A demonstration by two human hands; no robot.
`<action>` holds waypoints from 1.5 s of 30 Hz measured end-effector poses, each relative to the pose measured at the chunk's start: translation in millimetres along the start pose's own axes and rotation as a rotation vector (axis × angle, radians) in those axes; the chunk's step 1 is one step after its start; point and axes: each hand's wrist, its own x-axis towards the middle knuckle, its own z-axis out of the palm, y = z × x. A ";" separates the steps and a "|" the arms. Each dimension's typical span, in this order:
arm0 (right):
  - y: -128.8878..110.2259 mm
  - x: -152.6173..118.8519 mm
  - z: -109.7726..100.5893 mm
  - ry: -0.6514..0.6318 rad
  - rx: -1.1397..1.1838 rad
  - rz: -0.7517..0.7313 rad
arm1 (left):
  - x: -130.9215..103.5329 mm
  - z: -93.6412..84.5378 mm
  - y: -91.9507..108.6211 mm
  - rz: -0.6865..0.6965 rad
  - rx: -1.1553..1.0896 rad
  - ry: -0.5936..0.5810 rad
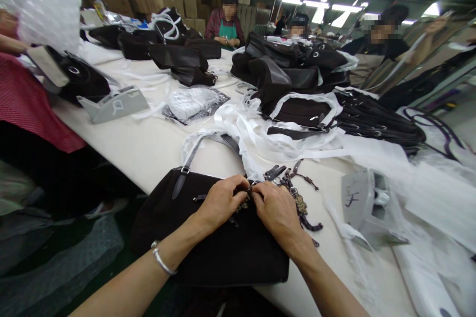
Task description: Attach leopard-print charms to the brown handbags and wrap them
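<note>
A black handbag point(223, 252) lies at the table's near edge, its handles wrapped in white paper. My left hand point(223, 200) and my right hand point(275, 208) meet near its zipped top, thumbs and fingers pinched together. Between them hangs a small charm strap point(243, 203) with a leopard-like pattern, against the bag's front; the fingers partly cover it. To the right of my right hand lies a pile of similar dark straps and charms point(297, 198).
Grey tape dispensers stand on the table, one at right point(362, 203) and one at left point(115, 104). Piled black bags point(278, 69) and white wrapping strips point(238, 124) lie farther back. A plastic-wrapped packet point(195, 101) lies mid-table. Several people work around the table.
</note>
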 end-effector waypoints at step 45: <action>4.4 -11.4 0.1 -0.047 0.933 0.320 | 24.5 -3.2 13.7 -0.018 0.047 -0.034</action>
